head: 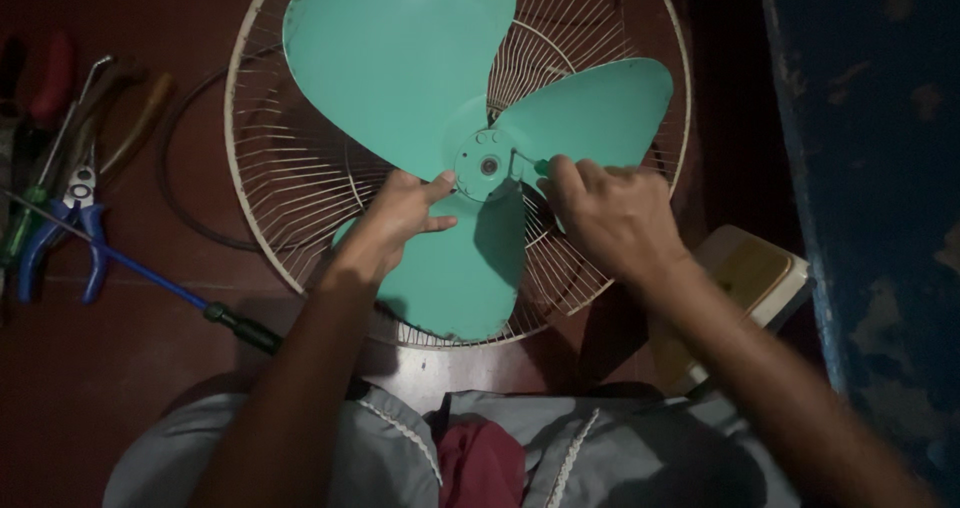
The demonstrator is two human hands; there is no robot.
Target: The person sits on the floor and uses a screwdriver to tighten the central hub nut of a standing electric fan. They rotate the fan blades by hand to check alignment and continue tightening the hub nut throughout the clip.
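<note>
While the green fan blade lies flat in the round white wire guard on the dark red floor, the left hand rests on the blade with its fingers spread and its thumb touching the hub in the middle. The right hand is curled tight around a small green-handled tool whose thin tip points at the hub. Far to the left lie blue-handled pliers, a long screwdriver and a dark cord, and a small cream stool stands on the right.
</note>
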